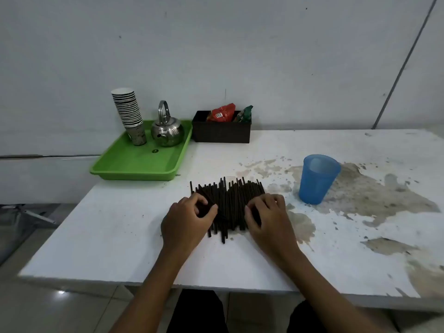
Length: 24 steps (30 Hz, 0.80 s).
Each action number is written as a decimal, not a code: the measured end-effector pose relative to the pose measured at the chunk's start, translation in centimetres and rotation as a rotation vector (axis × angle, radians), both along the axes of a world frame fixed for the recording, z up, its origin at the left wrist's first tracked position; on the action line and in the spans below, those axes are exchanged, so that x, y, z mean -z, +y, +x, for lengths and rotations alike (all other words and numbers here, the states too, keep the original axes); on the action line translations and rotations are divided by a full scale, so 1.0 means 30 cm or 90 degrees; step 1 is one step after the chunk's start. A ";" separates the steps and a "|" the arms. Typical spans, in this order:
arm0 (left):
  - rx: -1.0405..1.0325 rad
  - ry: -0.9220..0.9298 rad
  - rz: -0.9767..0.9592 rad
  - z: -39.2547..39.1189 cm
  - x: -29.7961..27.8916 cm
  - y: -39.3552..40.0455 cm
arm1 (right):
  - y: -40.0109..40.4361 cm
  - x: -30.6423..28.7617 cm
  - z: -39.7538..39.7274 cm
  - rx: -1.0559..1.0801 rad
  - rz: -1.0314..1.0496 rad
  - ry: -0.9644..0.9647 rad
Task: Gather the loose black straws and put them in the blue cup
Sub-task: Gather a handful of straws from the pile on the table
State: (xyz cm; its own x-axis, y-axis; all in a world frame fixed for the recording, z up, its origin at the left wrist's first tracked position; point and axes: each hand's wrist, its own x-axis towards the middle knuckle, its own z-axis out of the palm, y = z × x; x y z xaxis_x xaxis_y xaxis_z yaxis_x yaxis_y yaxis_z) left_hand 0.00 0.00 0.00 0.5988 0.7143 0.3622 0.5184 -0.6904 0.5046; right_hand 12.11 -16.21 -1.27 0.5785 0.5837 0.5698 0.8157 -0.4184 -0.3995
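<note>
Several black straws (229,200) lie in a flat heap on the white table (120,236), mostly pointing away from me. My left hand (186,222) rests on the heap's left side, fingers curled around a few straws. On the right side my right hand (266,217) presses its curled fingers over the straws. The blue cup (318,179) stands upright to the right of the heap, a short way from my right hand; no straws show inside it.
A green tray (141,162) at the back left holds a stack of paper cups (128,114) and a steel kettle (167,129). A dark box (221,131) with snack packets stands by the wall. Worn brown patches mark the table's right half.
</note>
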 end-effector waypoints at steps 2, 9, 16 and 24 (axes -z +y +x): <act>0.016 0.024 0.018 0.012 -0.002 0.006 | 0.006 -0.003 -0.003 -0.013 -0.016 -0.017; 0.118 0.038 -0.064 0.068 -0.012 0.054 | 0.002 0.018 -0.012 -0.044 -0.074 0.000; -0.083 0.098 -0.093 0.102 -0.057 0.053 | 0.005 0.025 -0.012 -0.048 -0.067 -0.002; -0.047 0.143 -0.162 0.141 -0.093 0.078 | 0.006 0.021 -0.014 -0.049 -0.066 0.002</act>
State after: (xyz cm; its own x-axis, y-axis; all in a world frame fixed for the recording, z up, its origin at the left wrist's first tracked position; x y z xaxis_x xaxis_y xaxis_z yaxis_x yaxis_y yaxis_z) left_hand 4.24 2.34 2.79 0.5864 0.8094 0.0324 0.6799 -0.5136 0.5235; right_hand 11.71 -16.02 -1.91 0.5313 0.6821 0.5024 0.8458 -0.3934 -0.3604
